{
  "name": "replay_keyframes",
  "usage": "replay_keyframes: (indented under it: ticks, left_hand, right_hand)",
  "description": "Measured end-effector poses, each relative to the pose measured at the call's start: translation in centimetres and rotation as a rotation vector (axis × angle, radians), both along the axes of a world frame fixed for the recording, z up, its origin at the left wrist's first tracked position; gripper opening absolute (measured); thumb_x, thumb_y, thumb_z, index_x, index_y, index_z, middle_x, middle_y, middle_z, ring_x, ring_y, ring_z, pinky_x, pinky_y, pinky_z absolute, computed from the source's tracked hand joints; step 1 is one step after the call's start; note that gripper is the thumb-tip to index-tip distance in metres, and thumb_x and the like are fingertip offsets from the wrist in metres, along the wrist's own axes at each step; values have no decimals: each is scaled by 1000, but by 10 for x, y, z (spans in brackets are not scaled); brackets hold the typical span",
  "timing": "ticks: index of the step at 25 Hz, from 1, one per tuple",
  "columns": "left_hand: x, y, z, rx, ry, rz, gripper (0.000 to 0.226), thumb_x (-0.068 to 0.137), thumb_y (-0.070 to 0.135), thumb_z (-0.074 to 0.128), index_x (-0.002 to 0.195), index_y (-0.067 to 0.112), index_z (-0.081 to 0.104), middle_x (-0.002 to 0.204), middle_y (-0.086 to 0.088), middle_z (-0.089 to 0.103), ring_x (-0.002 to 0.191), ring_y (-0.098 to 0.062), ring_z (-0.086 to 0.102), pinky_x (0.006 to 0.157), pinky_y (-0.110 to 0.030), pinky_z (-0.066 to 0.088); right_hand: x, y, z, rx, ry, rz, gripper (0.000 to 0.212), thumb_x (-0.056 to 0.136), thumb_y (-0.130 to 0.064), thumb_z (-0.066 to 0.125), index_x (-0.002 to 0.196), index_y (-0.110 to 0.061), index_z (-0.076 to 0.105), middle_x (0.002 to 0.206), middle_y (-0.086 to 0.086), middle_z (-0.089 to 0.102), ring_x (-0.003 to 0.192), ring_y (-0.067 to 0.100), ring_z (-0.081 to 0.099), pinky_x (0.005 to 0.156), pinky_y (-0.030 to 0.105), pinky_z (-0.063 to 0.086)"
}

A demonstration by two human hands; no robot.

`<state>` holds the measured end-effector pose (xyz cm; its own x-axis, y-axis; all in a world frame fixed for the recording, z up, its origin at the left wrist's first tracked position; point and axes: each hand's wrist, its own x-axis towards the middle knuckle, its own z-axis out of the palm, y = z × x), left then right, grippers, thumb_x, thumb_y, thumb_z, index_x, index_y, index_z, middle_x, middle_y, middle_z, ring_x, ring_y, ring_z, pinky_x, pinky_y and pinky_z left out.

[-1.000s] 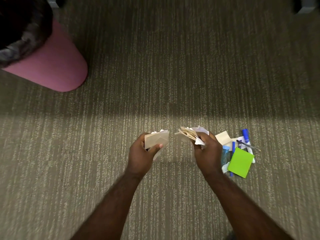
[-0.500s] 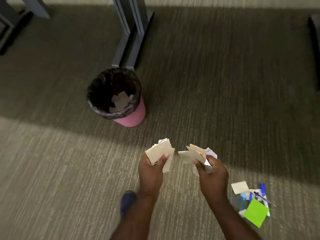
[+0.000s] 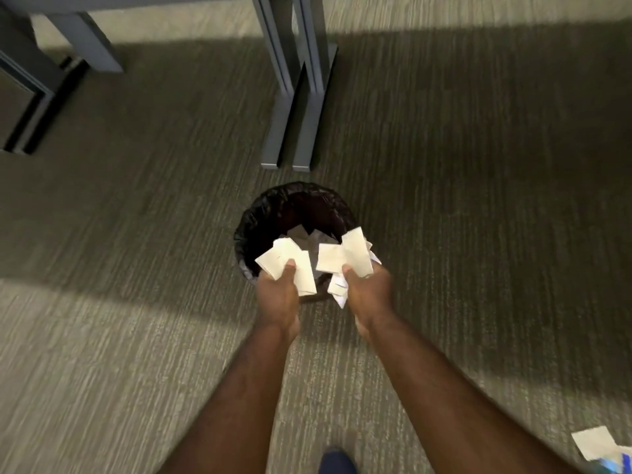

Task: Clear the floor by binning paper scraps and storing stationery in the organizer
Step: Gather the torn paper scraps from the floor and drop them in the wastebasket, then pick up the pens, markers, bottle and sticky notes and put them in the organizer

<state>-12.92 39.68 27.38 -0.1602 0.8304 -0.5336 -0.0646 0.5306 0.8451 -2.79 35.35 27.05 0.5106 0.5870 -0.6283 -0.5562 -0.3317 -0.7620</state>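
A bin lined with a black bag stands on the carpet straight ahead, with pale paper pieces inside it. My left hand grips a bunch of cream paper scraps over the bin's near rim. My right hand holds a second bunch of paper scraps beside it, also above the near edge of the bin. One loose scrap lies on the floor at the bottom right, next to a sliver of blue stationery cut off by the frame.
Two grey metal desk legs stand just behind the bin. Dark furniture fills the top left corner. A dark shoe shows at the bottom edge. Grey-green carpet spreads all around.
I have walked up to the bin: it went from the upper left to right beneath my hands. Both bunches of scraps moved over its near rim. The stationery pile slid almost out of view.
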Motion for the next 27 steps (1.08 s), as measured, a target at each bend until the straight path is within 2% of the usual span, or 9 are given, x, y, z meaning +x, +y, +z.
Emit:
replay_keyframes:
  ticks: [3, 5, 8, 10, 12, 16, 20, 23, 27]
  left_hand:
    - [-7, 29, -4, -109, -1, -129, 34, 98, 18, 47, 130, 9, 50, 115, -13, 67, 97, -24, 66, 76, -35, 54]
    - [-10, 30, -3, -104, -23, -204, 37, 98, 25, 44, 134, 16, 46, 107, -1, 69, 90, -11, 67, 70, -28, 50]
    - [-13, 17, -6, -50, -10, -203, 49, 98, 32, 44, 145, 23, 30, 127, 2, 61, 113, -11, 60, 95, -38, 50]
    - [-11, -5, -12, 9, 26, -166, 42, 96, 30, 49, 137, 24, 43, 128, -4, 62, 115, -19, 60, 101, -45, 48]
    - [-3, -40, -21, 102, 67, -144, 26, 94, 24, 55, 120, 24, 57, 112, -4, 69, 103, -19, 66, 91, -39, 54]
    - [20, -124, -49, 143, 113, -260, 17, 92, 19, 59, 103, 31, 61, 94, 0, 68, 81, -11, 64, 72, -24, 51]
    - [54, -216, -94, 78, 196, -480, 15, 91, 15, 59, 92, 30, 63, 87, -1, 68, 75, -16, 63, 66, -19, 49]
    - [90, -292, -128, 44, 212, -654, 16, 90, 11, 59, 89, 27, 63, 83, 4, 67, 70, -14, 61, 64, -15, 49]
    - [141, -380, -174, 11, 222, -875, 17, 90, 11, 59, 89, 27, 63, 84, 9, 65, 68, -14, 58, 65, -21, 48]
  right_hand:
    - [-13, 42, -2, -66, -148, 222, 40, 88, -5, 57, 127, -12, 50, 117, 13, 65, 91, 20, 62, 73, 28, 52]
    - [-20, 53, -3, 9, -94, 429, 51, 91, -19, 56, 138, -25, 37, 128, 5, 58, 106, 20, 60, 83, 35, 51]
    - [-26, 47, -7, 41, -83, 530, 59, 93, -25, 48, 144, -38, 22, 135, 0, 49, 110, 16, 57, 69, 24, 53]
    - [-25, 26, -18, 10, -251, 472, 49, 93, -19, 46, 140, -30, 35, 138, 0, 49, 112, 13, 55, 72, 23, 52]
    - [-17, -9, -33, -7, -419, 389, 34, 92, -15, 48, 124, -24, 53, 128, 3, 56, 104, 17, 60, 84, 34, 54]
    - [18, -104, -71, -36, -626, 382, 21, 88, -11, 56, 103, -25, 62, 107, -5, 61, 86, -2, 59, 71, 3, 44]
    - [67, -228, -117, -165, -688, 323, 22, 85, -7, 58, 98, -25, 63, 100, -10, 60, 72, -4, 57, 64, 1, 41]
    - [112, -326, -153, -259, -703, 245, 26, 82, 0, 58, 98, -20, 63, 99, -7, 60, 70, 1, 59, 64, 1, 41]
    - [165, -444, -196, -374, -724, 197, 28, 76, 8, 57, 96, -10, 64, 95, 0, 61, 83, 21, 62, 69, 0, 39]
